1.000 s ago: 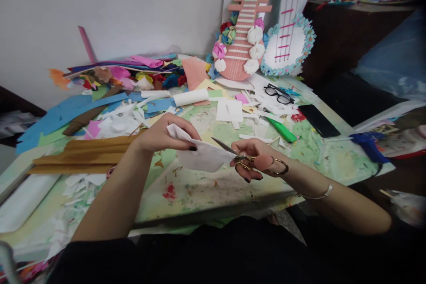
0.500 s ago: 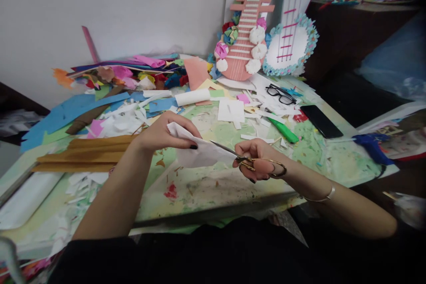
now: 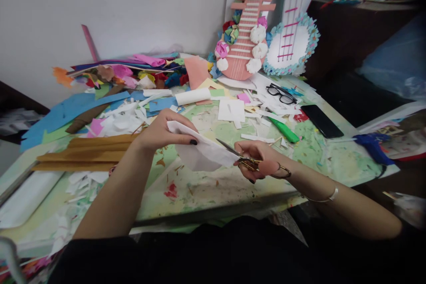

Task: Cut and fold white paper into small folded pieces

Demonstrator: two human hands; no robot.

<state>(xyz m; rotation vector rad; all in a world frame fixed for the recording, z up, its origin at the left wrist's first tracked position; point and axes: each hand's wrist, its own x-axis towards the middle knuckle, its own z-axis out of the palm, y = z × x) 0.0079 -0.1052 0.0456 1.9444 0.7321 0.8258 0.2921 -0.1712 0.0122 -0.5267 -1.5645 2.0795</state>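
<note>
My left hand [image 3: 169, 131] pinches a folded piece of white paper [image 3: 203, 155] between thumb and fingers, holding it up over the front of the table. My right hand [image 3: 258, 159] is closed round the gold handles of a pair of scissors [image 3: 248, 159]. Their dark blades point left, at the upper right edge of the paper. Whether the lower blade lies behind the sheet I cannot tell. Part of the paper is covered by my left fingers.
Paper scraps, a white paper roll [image 3: 193, 96] and brown crepe paper [image 3: 86, 153] lie about the table [image 3: 199, 195]. Glasses [image 3: 281, 94], a green cutter [image 3: 282, 128], a phone [image 3: 321, 121] and a blue glue gun [image 3: 374, 146] lie right. A pink paper lute [image 3: 238, 57] leans behind.
The scissors and my right hand have shifted slightly right, and the blades now sit a little farther from my left hand. The paper's lower edge hangs a bit lower.
</note>
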